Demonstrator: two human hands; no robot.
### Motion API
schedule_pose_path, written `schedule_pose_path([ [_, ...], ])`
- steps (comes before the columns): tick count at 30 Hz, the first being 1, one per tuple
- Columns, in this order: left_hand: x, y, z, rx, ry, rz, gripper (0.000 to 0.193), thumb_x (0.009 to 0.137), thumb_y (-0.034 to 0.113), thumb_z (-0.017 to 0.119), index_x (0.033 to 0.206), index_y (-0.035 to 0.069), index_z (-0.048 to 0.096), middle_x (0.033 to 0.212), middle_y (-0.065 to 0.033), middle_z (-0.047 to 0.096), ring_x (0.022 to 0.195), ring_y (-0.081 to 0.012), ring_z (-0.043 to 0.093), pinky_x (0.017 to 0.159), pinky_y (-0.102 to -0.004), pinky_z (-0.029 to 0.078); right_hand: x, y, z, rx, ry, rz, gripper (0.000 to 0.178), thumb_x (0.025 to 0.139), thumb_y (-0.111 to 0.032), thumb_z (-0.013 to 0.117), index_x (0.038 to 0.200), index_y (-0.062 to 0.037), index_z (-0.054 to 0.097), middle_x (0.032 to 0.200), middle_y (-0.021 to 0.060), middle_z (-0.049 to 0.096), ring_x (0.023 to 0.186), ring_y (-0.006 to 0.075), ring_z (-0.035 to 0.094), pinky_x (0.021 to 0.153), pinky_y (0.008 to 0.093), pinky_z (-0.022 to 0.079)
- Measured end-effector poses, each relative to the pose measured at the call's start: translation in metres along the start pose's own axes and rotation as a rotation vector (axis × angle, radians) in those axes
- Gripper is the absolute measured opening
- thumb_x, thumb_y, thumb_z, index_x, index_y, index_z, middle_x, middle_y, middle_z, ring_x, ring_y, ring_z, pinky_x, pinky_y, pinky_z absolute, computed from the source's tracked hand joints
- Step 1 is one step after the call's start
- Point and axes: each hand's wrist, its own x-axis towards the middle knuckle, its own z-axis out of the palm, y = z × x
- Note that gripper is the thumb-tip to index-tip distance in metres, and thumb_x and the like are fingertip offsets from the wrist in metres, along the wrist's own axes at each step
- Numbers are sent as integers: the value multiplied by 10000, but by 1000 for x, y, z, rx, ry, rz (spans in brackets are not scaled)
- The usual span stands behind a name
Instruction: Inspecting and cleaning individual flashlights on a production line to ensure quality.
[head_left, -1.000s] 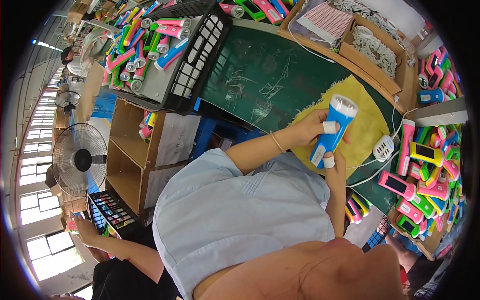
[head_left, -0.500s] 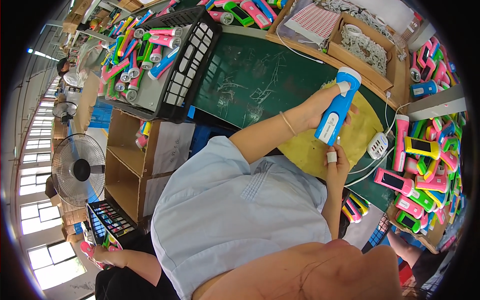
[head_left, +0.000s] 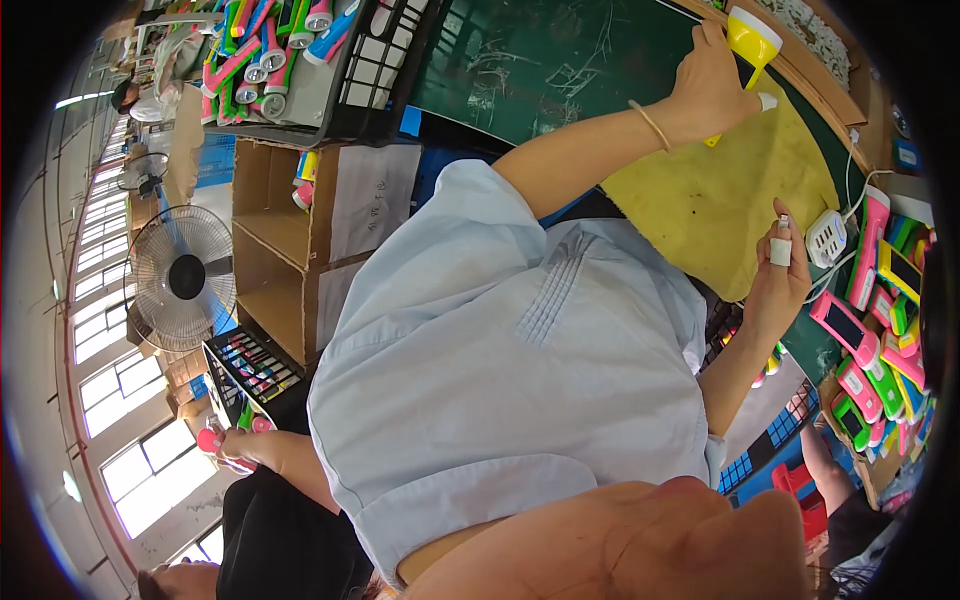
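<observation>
My left hand (head_left: 708, 85) is closed around a yellow flashlight (head_left: 757, 38) with a white rim, at the far side of the table. Its body runs down behind my fingers, so most of it is hidden. White tape wraps the thumb. My right hand (head_left: 778, 285) is nearer and to the right, pinching a small white cable plug (head_left: 783, 220) with its tip pointing up. One of its fingers is taped white too. Under both hands lies a yellow cloth (head_left: 700, 200) on the green table (head_left: 520, 80). Plug and flashlight are well apart.
A white multi-port USB charger (head_left: 825, 238) with cables sits right of the cloth. Colourful flashlights (head_left: 845, 330) are heaped at the right. A black crate (head_left: 375, 60) of flashlights stands at the left, above cardboard shelves (head_left: 270, 225). Another person's arm (head_left: 290, 465) shows lower left.
The blue flashlight has left my left hand, which now grips a yellow one farther away. My right hand has moved right with the plug, away from the left. The whole view has shifted.
</observation>
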Motion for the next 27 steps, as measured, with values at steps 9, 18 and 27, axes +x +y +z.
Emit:
schedule_pose_path([
  [9, -6, -11, -16, -1219, -462, -414, 254, 822, 142, 563, 1000, -13, 470, 872, -121, 561, 806, -267, 554, 747, -375, 470, 1, -16, 16, -325, 79, -293, 133, 788, -5, 595, 916, 31, 604, 922, 65, 598, 782, 98, 543, 708, 205, 430],
  [18, -43, 34, -32, -1049, -404, -382, 354, 844, 302, 545, 1038, 19, 456, 872, -116, 564, 751, -166, 569, 621, -302, 503, 19, -51, 45, -1147, -196, -854, 185, 682, 35, 604, 858, -19, 586, 779, 103, 532, 726, 253, 537, 627, 325, 440],
  [27, -42, 35, -24, -883, -412, -244, 335, 850, 297, 539, 1025, 42, 410, 774, -97, 549, 656, -147, 557, 548, -293, 493, 31, -73, 35, -934, -709, -718, 178, 648, 30, 589, 824, 11, 567, 752, 112, 529, 700, 258, 528, 617, 322, 430],
])
